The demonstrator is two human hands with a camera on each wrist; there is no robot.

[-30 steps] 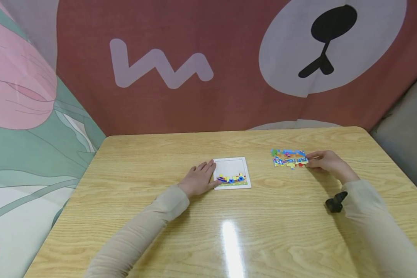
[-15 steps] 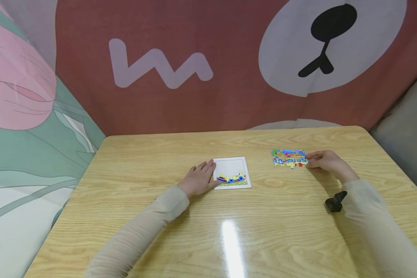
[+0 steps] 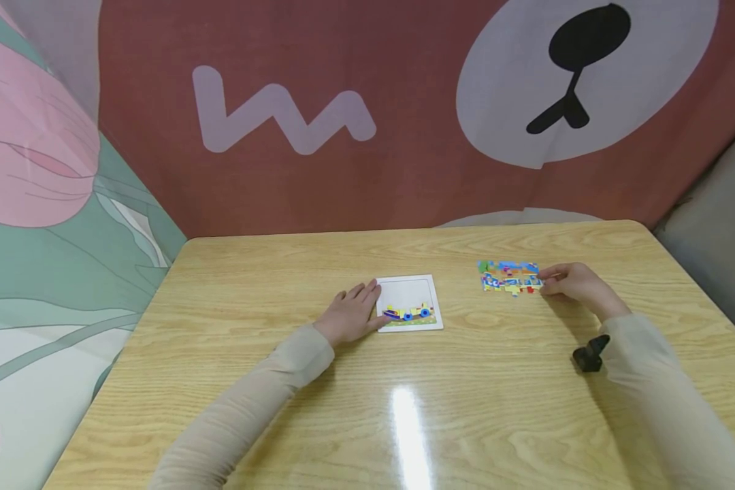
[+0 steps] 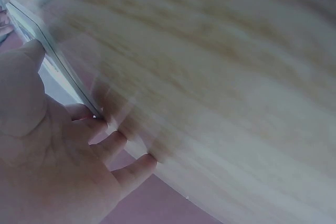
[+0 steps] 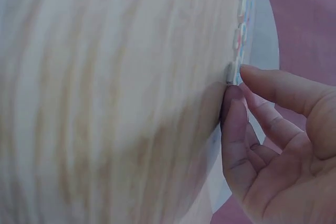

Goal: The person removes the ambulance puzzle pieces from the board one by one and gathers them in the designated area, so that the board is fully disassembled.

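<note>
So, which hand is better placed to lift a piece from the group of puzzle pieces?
Probably the right hand: its thumb and fingers are at the right edge of the puzzle pieces. The left hand rests at the left side of the white board, farther from them.

Passage is afforded between the white tray (image 3: 405, 292) and the puzzle pieces (image 3: 510, 279). The tray's left edge is blocked by the left hand (image 3: 349, 316), the pieces' right edge by the right hand (image 3: 582, 286).
</note>
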